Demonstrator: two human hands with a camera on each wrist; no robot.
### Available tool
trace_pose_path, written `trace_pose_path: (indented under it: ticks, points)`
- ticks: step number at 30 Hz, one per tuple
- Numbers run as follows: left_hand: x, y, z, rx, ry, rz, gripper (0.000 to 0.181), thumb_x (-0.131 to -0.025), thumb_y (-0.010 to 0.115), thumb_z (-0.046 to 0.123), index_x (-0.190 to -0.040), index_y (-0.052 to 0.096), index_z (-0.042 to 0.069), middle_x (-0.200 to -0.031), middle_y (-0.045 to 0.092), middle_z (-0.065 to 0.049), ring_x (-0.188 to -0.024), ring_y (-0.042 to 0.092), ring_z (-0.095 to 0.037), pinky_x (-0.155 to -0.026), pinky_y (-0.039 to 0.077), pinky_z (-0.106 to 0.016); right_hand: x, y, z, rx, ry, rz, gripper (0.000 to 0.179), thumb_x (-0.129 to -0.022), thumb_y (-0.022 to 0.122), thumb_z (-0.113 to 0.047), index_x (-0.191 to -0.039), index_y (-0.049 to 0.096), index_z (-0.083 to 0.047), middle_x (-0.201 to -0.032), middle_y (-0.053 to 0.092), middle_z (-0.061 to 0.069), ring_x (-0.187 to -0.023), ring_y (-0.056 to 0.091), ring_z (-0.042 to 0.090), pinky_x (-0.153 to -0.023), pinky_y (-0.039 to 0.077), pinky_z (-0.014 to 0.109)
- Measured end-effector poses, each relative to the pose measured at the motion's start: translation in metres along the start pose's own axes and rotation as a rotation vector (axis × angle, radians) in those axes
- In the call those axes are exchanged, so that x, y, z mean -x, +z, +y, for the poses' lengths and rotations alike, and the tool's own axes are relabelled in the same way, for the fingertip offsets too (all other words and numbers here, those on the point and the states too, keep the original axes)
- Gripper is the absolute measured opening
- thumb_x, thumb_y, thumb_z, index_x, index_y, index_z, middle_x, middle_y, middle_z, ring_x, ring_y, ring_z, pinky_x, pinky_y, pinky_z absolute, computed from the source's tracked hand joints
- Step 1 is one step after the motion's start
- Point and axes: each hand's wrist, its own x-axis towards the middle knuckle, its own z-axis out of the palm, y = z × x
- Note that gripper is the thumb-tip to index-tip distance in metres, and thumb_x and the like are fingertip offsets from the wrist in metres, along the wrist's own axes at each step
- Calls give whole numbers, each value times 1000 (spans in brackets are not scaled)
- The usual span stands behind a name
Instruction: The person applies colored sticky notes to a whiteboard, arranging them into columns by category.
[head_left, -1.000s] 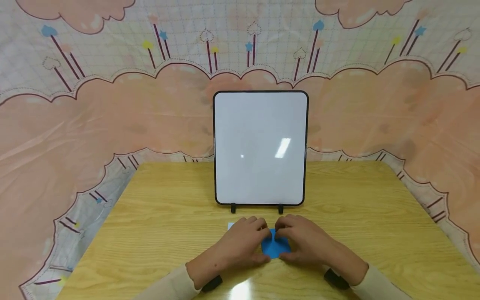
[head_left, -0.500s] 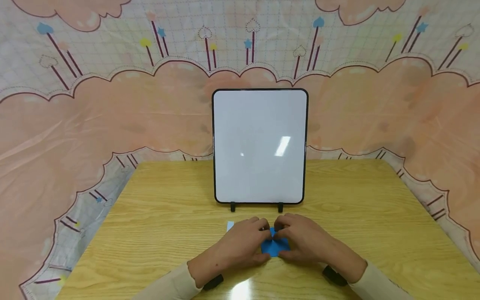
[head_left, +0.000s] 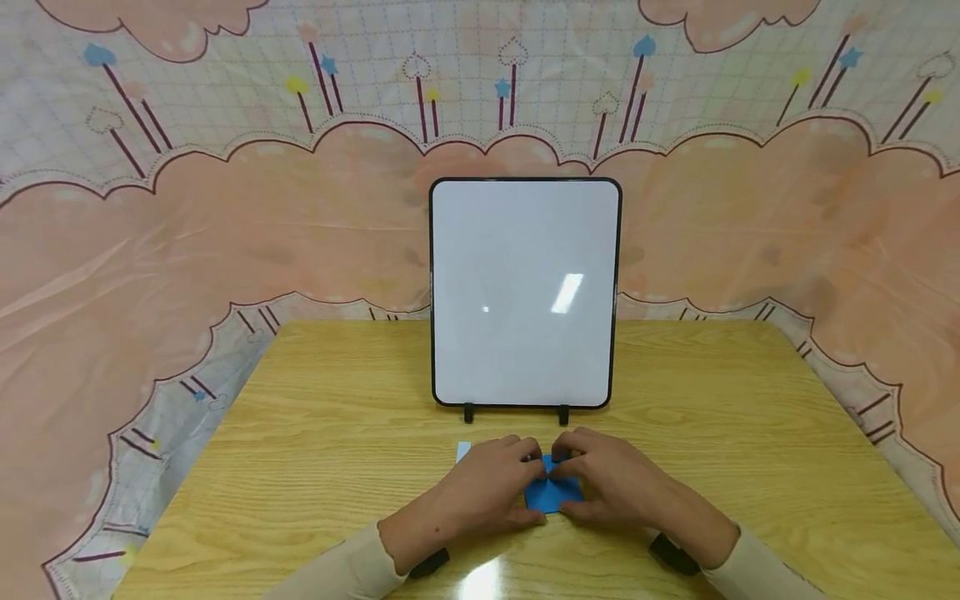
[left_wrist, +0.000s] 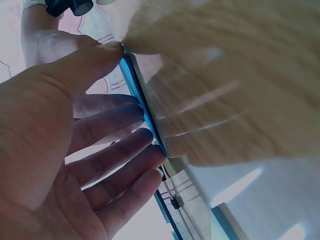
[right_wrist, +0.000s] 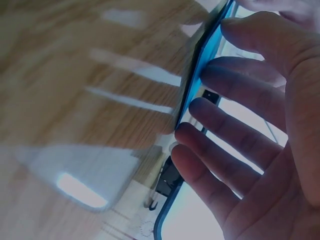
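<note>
A small, flat blue sheet (head_left: 546, 500), apparently paper, is lying on the yellow wood-grain table (head_left: 337, 392) between the left hand (head_left: 491, 483) and the right hand (head_left: 615, 479). Both hands' fingertips are touching it, thumbs standing apart from fingers. In my judgement, the handling is calling for even pressure and squared edges. The fingers are partly covering the sheet; the left hand is partly hiding a pale, flat piece (head_left: 463, 450). A black-framed rectangular whiteboard (head_left: 525, 292) is standing behind, seemingly unobstructive.

head: high, forward-down, farther | both wrists: low, close, tilted, facing fingers (left_wrist: 112, 154) | shared: blue piece (head_left: 553, 497)
</note>
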Motion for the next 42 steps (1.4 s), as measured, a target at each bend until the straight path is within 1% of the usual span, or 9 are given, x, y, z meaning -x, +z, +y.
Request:
trace_pose_path:
  ticks: [8,18,25,30,32,34,37,40,42]
  points:
    - [0,1,0,0,3,5,41,-96,76,53,-122,75,22,-124,65,5,-100,59,-8,-79,50,-17,0,0,0,-6,-8,9,27,-91,84,-36,-114,83,-21,-124,66,-2,-112,62,14,-87,59,32]
    - [-1,0,1,-6,-9,-6,48,-93,76,60,-124,75,23,-126,65,6,-102,60,-7,-82,52,-17,-1,-1,3,4,-70,65,22,-92,83,-33,-108,84,-18,-121,68,1,-109,65,16,-83,59,29]
    - [-3,-2,0,-11,-8,-10,39,-97,74,53,-122,76,23,-126,66,5,-104,62,-8,-81,52,-17,-2,-1,4,-4,-53,56,23,-94,81,-34,-108,84,-16,-122,67,0,-109,64,15,-82,59,29]
    - [-2,-1,1,-36,6,19,28,-104,69,44,-121,76,24,-124,69,4,-104,66,-9,-81,55,-20,-2,-1,3,-4,-39,45,32,-93,82,-43,-110,83,-15,-122,67,-2,-107,62,12,-83,58,29]
    - [-2,0,1,-52,20,46,23,-106,67,39,-120,77,24,-122,71,4,-101,68,-9,-79,56,-20,-1,-1,3,-1,-40,48,34,-92,83,-44,-111,82,-15,-122,67,-2,-106,62,12,-84,58,29]
    - [-3,0,0,-62,34,74,18,-106,66,35,-116,77,23,-116,72,5,-91,67,-6,-73,54,-18,-1,0,3,-7,-37,55,32,-91,85,-41,-110,82,-16,-121,67,-2,-106,62,12,-84,58,30]
    - [-3,1,0,-61,46,101,13,-107,66,30,-106,76,23,-101,71,7,-72,58,-1,-61,44,-13,-1,0,2,-25,-34,68,17,-92,85,-30,-103,81,-18,-122,68,-1,-108,64,14,-85,59,31]
    - [-3,0,-1,-58,46,99,12,-107,65,29,-100,73,22,-93,68,7,-63,46,1,-56,36,-14,-1,2,2,-37,-36,83,8,-92,84,-19,-97,78,-20,-121,68,0,-108,65,15,-85,59,31]
    - [-2,-1,-1,-57,46,91,12,-106,66,30,-100,73,22,-94,69,6,-64,47,0,-58,37,-15,-1,3,2,-35,-39,93,8,-92,85,-16,-95,78,-19,-120,68,1,-108,65,16,-85,59,31]
